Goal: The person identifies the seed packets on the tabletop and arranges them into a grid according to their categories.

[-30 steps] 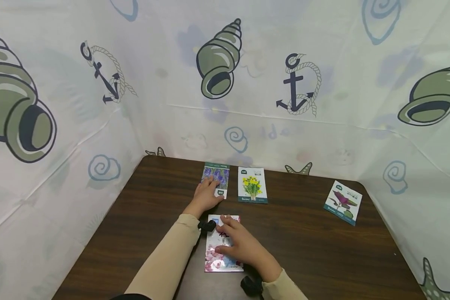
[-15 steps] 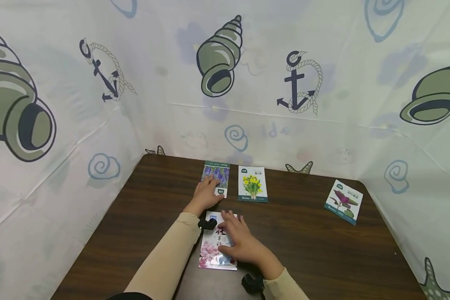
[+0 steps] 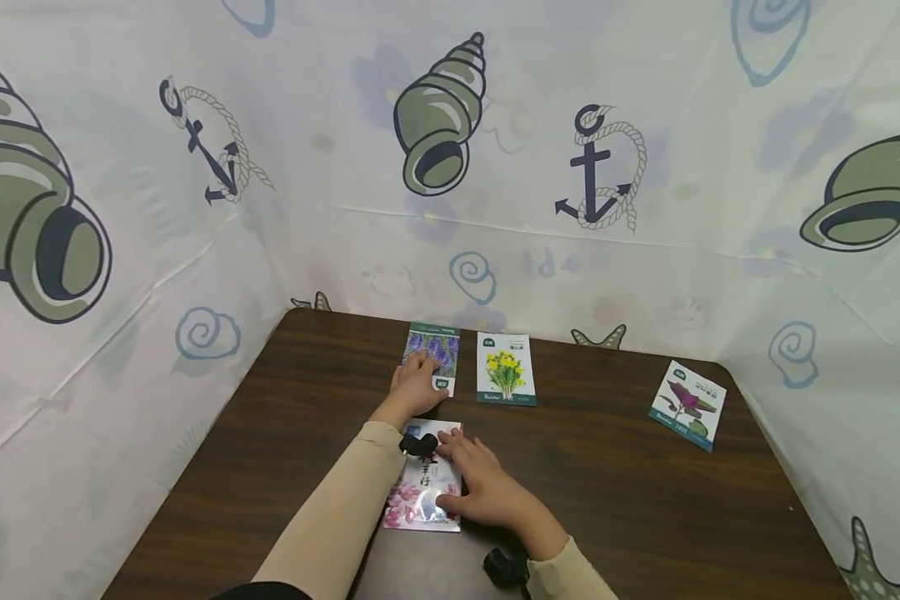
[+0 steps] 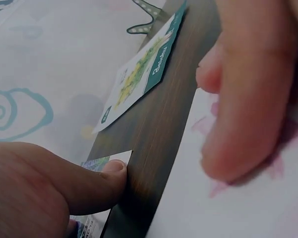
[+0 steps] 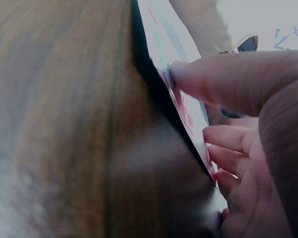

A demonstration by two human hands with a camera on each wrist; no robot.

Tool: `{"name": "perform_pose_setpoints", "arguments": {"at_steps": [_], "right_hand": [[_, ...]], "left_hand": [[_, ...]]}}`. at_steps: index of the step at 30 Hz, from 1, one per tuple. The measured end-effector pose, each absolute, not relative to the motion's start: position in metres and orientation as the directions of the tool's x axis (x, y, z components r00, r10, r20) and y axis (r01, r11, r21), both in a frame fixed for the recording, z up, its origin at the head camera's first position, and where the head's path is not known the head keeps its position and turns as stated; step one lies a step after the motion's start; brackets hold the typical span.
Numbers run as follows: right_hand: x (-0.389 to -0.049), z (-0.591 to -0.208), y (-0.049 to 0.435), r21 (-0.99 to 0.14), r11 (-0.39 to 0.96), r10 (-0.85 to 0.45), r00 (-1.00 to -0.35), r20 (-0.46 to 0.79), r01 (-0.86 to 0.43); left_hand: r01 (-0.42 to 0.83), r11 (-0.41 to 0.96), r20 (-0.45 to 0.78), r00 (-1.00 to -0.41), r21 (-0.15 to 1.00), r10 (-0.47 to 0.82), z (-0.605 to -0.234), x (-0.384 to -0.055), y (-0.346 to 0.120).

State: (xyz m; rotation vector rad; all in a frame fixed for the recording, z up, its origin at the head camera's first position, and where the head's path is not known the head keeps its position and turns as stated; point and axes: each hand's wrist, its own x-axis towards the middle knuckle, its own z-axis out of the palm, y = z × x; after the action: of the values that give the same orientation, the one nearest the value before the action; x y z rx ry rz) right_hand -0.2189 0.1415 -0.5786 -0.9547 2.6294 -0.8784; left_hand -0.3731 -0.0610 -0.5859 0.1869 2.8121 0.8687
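Observation:
My left hand (image 3: 412, 390) rests on a seed packet printed with purple flowers (image 3: 444, 342) at the back of the table, covering its lower left. In the left wrist view its thumb (image 4: 102, 186) lies extended on that packet's edge. Nearer to me is a pink-blossom seed packet (image 3: 412, 504), partly under the left wrist. My right hand (image 3: 489, 490) lies over its right side with fingers spread. Thumb (image 5: 203, 82) and fingertips touch its printed face in the right wrist view.
A yellow-flower packet (image 3: 506, 371) lies right of the purple one, and a packet with a dark purple plant (image 3: 687, 406) lies at the far right. The brown table (image 3: 592, 500) meets a patterned curtain (image 3: 525, 150) at its back. A grey area (image 3: 420, 567) borders the front.
The pink-blossom packet has slid left and slightly away from me under the right hand, which itself has barely moved. The left hand has stayed on the purple-flower packet.

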Motion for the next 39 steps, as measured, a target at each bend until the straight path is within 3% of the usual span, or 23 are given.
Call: {"name": "perform_pose_setpoints", "arguments": {"at_steps": [9,16,39], "right_hand": [[-0.2167,-0.5777,0.1408,-0.579,0.639,-0.604,-0.796,0.028,-0.506],[-0.2202,-0.5789,0.1425,-0.635,0.616,-0.589,-0.808,0.021,-0.466],[-0.2192,-0.5766,0.1445,-0.638,0.588,-0.606,-0.793,0.059,-0.497]], "left_hand": [[0.085,0.828,-0.121,-0.976,0.555,0.181,-0.5847,-0.3723,-0.0605],[0.078,0.836,-0.127,-0.977,0.543,0.173,-0.5831,-0.3705,-0.0565],[0.090,0.812,-0.100,-0.979,0.577,0.179,-0.5862,-0.3702,-0.0588]]}}
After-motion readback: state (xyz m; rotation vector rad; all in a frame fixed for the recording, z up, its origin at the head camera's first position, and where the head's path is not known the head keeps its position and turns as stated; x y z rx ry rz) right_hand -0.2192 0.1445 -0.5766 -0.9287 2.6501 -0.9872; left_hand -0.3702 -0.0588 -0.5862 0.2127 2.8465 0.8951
